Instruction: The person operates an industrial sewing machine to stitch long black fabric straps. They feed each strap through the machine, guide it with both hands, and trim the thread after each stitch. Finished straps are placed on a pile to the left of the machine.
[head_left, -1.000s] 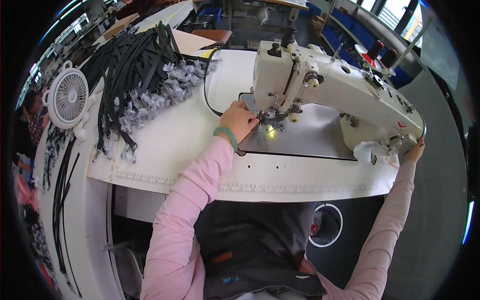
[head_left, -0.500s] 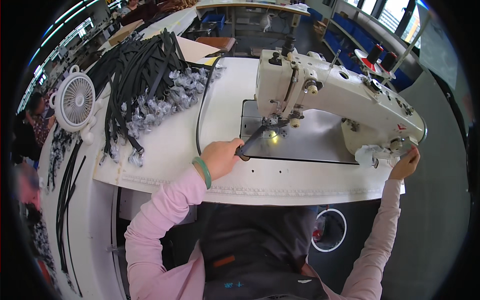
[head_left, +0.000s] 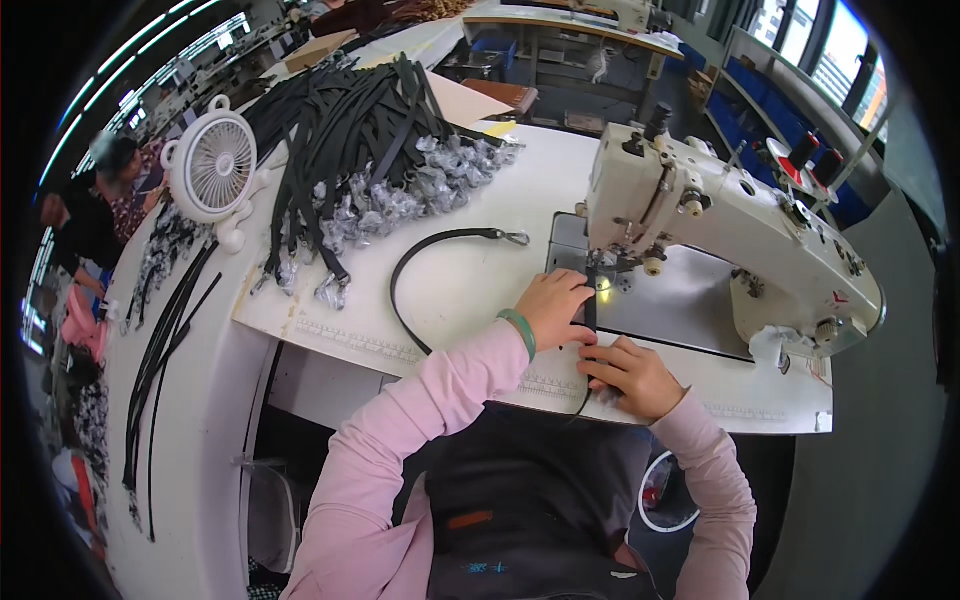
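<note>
Black strap (head_left: 590, 312) at left hand's (head_left: 553, 308) fingertips.

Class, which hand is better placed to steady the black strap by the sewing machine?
Probably the left hand: nearer the sewing head, fingers at the black strap; the right hand sits by the table's front edge.

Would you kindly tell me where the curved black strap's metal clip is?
In the head view, the metal clip ending the curved strap lies on the white tabletop beyond the left hand, just left of the sewing machine.
</note>
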